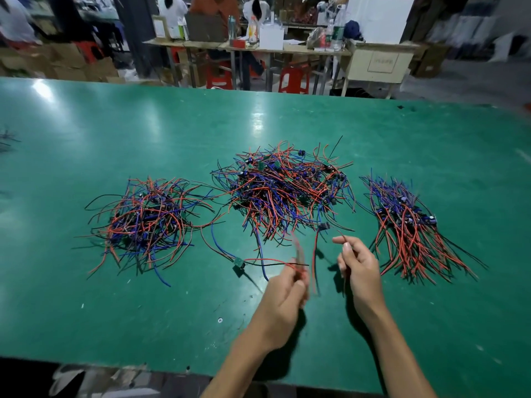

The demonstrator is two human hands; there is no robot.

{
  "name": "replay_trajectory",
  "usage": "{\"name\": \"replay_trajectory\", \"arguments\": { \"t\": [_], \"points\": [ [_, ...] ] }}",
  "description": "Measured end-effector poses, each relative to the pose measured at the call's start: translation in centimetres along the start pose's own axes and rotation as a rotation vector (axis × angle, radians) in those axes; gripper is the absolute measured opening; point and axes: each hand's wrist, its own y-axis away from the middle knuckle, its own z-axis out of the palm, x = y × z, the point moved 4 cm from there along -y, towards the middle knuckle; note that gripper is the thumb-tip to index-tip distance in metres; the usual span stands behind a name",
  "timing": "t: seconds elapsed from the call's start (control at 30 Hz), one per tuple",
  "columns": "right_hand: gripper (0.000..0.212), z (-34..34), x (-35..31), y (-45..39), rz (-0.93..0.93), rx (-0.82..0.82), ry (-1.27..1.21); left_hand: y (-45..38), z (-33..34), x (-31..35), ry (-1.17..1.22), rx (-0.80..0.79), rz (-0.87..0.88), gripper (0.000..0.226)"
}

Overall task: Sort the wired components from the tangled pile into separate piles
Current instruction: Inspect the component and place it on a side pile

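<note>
A big tangled pile (284,191) of small circuit boards with red, blue and black wires lies at the table's middle. To its left lies a looser pile (146,219). On the right, a combed pile (408,225) has its wires running toward me. My left hand (287,294), blurred, grips red wires in front of the middle pile. One loose green board (238,263) with wires lies just left of it. My right hand (356,268) pinches a thin red wire that leads up to a small board (324,226) at the pile's near edge.
The green table (115,311) fills the view, with its near edge at the bottom. A small screw (220,320) lies near my left forearm. Far behind stand another workbench (247,47), red stools (293,79) and seated people.
</note>
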Motion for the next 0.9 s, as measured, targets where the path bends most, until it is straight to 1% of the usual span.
{"name": "replay_trajectory", "arguments": {
  "t": [0.03,0.07,0.1,0.13,0.17,0.2,0.23,0.27,0.3,0.37,0.43,0.47,0.57,0.63,0.67,0.73,0.77,0.83,0.9],
  "points": [
    [0.029,-0.1,-0.1,-0.1,0.005,0.014,-0.028,-0.2,0.8,1.1,-0.051,-0.079,0.064,0.008],
    [0.028,-0.2,-0.2,-0.1,0.008,0.027,-0.053,-0.7,1.5,2.2,-0.080,-0.115,0.111,0.014],
    [0.026,-0.2,-0.2,-0.1,0.014,0.037,-0.083,-1.5,1.8,3.4,-0.079,-0.104,0.131,0.021],
    [0.025,-0.3,-0.3,-0.1,0.023,0.045,-0.121,-2.5,1.8,4.4,-0.064,-0.056,0.138,0.023],
    [0.024,-0.4,-0.4,-0.1,0.035,0.050,-0.167,-3.6,1.6,5.0,-0.050,0.012,0.150,0.019],
    [0.023,-0.6,-0.5,0.0,0.049,0.052,-0.217,-4.6,1.3,5.3,-0.093,0.082,0.155,0.011],
    [0.022,-0.7,-0.5,0.0,0.066,0.051,-0.263,-5.7,1.0,4.9,-0.188,0.133,0.130,0.009],
    [0.022,-0.8,-0.5,0.1,0.084,0.044,-0.299,-6.7,0.8,4.4,-0.291,0.141,0.073,0.019],
    [0.022,-0.9,-0.5,0.1,0.099,0.032,-0.320,-7.3,0.8,3.8,-0.346,0.120,0.017,0.028],
    [0.023,-0.9,-0.6,0.1,0.107,-0.008,-0.316,-7.7,1.2,2.9,-0.346,0.043,-0.053,0.036],
    [0.025,-0.6,-0.5,0.2,0.110,-0.053,-0.283,-8.3,1.8,2.6,-0.346,0.016,-0.078,0.031],
    [0.025,-0.5,-0.5,0.2,0.113,-0.067,-0.275,-8.5,1.9,2.7,-0.319,0.019,-0.084,0.029],
    [0.027,-0.8,-0.8,0.3,0.106,-0.072,-0.292,-8.8,1.9,3.1,-0.167,0.031,-0.110,0.041],
    [0.023,-0.9,-1.2,0.4,0.082,-0.070,-0.294,-8.8,1.7,3.5,-0.099,0.023,-0.109,0.042],
    [0.026,-0.9,-1.5,0.6,0.066,-0.074,-0.296,-8.8,1.7,3.8,-0.076,0.028,-0.110,0.042],
    [0.040,-0.7,-1.9,0.8,0.039,-0.093,-0.317,-8.7,1.7,5.3,-0.005,0.033,-0.108,0.041],
    [0.043,-0.6,-2.0,0.9,0.031,-0.103,-0.326,-8.6,1.8,6.3,0.054,0.022,-0.110,0.041],
    [0.044,-0.5,-2.0,1.1,0.018,-0.116,-0.318,-8.3,1.9,9.0,0.266,-0.036,-0.125,0.039],
    [0.042,-0.5,-2.0,1.2,0.008,-0.115,-0.295,-8.1,1.7,12.2,0.573,-0.131,-0.163,0.028]
  ]
}}
